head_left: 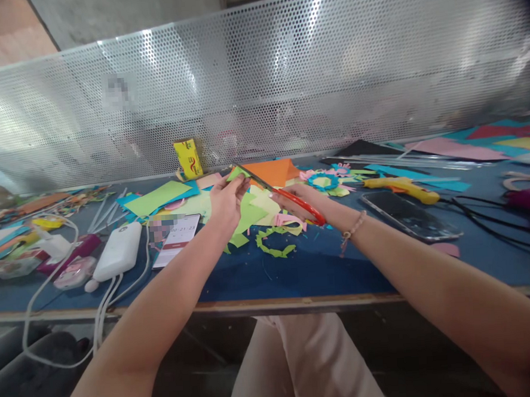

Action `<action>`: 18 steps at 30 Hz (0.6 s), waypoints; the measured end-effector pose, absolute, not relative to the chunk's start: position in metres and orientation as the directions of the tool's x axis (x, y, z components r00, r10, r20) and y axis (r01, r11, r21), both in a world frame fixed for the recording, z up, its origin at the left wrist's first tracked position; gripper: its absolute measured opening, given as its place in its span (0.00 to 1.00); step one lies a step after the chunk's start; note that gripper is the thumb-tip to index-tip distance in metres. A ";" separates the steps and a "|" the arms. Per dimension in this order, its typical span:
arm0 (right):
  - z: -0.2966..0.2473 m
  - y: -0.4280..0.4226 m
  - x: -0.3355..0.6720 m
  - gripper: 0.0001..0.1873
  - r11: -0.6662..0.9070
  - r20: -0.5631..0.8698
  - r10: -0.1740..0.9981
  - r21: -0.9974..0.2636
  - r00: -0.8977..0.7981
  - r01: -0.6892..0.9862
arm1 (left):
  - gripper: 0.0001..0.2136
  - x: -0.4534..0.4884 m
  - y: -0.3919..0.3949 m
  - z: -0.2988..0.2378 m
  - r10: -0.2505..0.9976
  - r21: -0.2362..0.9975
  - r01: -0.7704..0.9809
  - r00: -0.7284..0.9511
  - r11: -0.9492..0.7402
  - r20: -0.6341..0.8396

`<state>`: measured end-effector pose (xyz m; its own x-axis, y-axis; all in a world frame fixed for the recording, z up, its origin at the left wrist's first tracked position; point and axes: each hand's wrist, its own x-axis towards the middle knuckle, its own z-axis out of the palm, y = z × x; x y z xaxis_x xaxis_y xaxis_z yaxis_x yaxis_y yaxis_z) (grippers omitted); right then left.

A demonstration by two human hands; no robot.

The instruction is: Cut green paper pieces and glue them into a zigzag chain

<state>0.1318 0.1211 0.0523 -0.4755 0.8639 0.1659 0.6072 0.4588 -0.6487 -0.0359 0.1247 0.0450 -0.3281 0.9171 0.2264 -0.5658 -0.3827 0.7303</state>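
Note:
My left hand [227, 199] pinches a small piece of green paper [239, 174] above the pile at the middle of the table. Red-handled scissors [302, 203] sit in my right hand [303, 199], its fingers wrapped round the handles. Their dark blades point up and left, by the green paper; whether they touch it I cannot tell. Beneath both hands lie green and pale paper sheets, with an orange sheet [272, 172] just behind. A curled, notched green paper strip [274, 246] rests nearer the table's front edge.
A perforated metal panel [258, 79] runs along the back. At left are a phone [178, 240] showing a timer, a white power bank [119, 250] with cables, and a yellow box [188, 158]. To the right lie a yellow glue gun [401, 189] and a dark phone [409, 215].

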 end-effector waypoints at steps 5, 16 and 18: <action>0.047 0.128 0.131 0.25 0.457 0.180 0.868 -0.653 -0.463 0.604 | 0.04 -0.037 0.124 0.046 0.920 0.714 -0.587 -0.312 -0.382 0.235; 0.047 0.124 0.134 0.25 0.360 0.095 0.836 -0.839 -0.540 0.409 | 0.05 -0.036 0.123 0.045 0.932 0.734 -0.580 -0.284 -0.353 0.224; 0.048 0.122 0.134 0.25 0.333 0.089 0.831 -0.870 -0.549 0.363 | 0.05 -0.036 0.123 0.044 0.935 0.737 -0.581 -0.281 -0.346 0.217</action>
<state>0.1343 0.1217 0.0476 -0.5491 0.8310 0.0891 0.3627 0.3330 -0.8704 -0.0363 0.1235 0.0443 -0.2809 0.9348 0.2174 -0.5808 -0.3458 0.7369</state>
